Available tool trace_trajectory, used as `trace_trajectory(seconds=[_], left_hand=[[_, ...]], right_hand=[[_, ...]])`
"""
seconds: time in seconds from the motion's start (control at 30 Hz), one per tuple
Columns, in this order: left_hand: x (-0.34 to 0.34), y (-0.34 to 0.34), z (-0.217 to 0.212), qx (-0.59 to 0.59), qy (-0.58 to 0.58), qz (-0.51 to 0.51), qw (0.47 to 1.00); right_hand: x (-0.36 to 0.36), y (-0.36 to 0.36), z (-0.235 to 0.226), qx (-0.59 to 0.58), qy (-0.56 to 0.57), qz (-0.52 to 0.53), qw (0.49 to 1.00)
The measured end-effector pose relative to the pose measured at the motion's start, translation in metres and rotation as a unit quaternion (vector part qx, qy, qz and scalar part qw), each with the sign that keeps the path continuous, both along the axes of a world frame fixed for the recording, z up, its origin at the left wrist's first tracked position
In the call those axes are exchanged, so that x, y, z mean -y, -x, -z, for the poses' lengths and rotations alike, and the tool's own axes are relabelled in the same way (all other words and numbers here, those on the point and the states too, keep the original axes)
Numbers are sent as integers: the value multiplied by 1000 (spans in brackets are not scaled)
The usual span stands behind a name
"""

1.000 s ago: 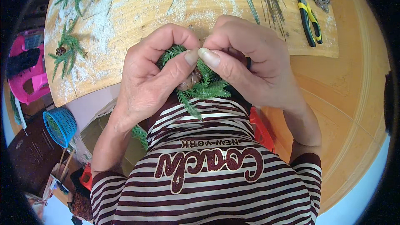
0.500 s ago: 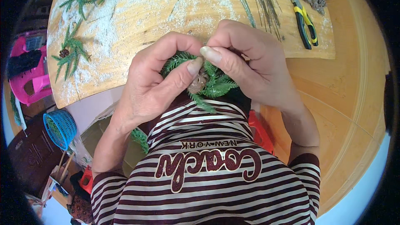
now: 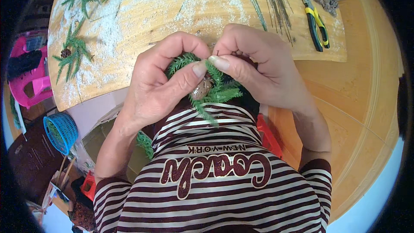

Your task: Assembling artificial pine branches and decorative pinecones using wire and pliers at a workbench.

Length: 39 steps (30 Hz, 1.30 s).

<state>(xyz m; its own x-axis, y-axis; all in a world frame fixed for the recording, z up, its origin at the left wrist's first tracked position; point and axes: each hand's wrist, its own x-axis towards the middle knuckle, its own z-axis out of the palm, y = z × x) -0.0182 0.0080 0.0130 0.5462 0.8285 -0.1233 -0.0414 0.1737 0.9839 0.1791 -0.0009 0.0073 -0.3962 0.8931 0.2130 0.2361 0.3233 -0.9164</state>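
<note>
Broadly, the wooden desk, dusted with white grains, spreads across the top of the view. Before its near edge are two bare hands: the left hand pinches a green sprig between thumb and curled fingers, while the right hand presses thumb and forefinger together at the sprig's upper part, what lies between their tips being hidden. The sprig hangs between both hands, before the striped shirt. Pliers lie on the desk's right, beside thin wires. A brown rounded ornament nestles against the sprig, just below the left thumb.
</note>
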Motion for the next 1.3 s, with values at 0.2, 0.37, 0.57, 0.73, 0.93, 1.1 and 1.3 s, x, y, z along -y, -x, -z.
trace_trajectory(seconds=[0.2, 0.37, 0.57, 0.73, 0.93, 1.1, 1.3], left_hand=[[-2, -5, 3, -164, -205, 8, 965], [-2, -11, 7, -203, -285, -10, 937], [-1, -14, 6, -198, -327, -33, 923], [0, -10, 6, -147, -261, -23, 954], [1, -8, 2, -78, -132, -7, 988], [2, -6, 1, -42, -45, 1, 998], [3, -7, -2, -47, -39, 7, 998]], right_hand=[[-1, 1, 4, 37, -49, 8, 998], [1, 0, 5, 49, -49, 18, 997], [2, 0, 2, 52, -49, 27, 997], [4, -3, 1, 26, -4, 10, 1000], [4, -5, -3, 0, 15, -3, 1000], [6, -4, -4, -19, 63, -1, 998], [9, -5, -2, -33, 42, -1, 999]])
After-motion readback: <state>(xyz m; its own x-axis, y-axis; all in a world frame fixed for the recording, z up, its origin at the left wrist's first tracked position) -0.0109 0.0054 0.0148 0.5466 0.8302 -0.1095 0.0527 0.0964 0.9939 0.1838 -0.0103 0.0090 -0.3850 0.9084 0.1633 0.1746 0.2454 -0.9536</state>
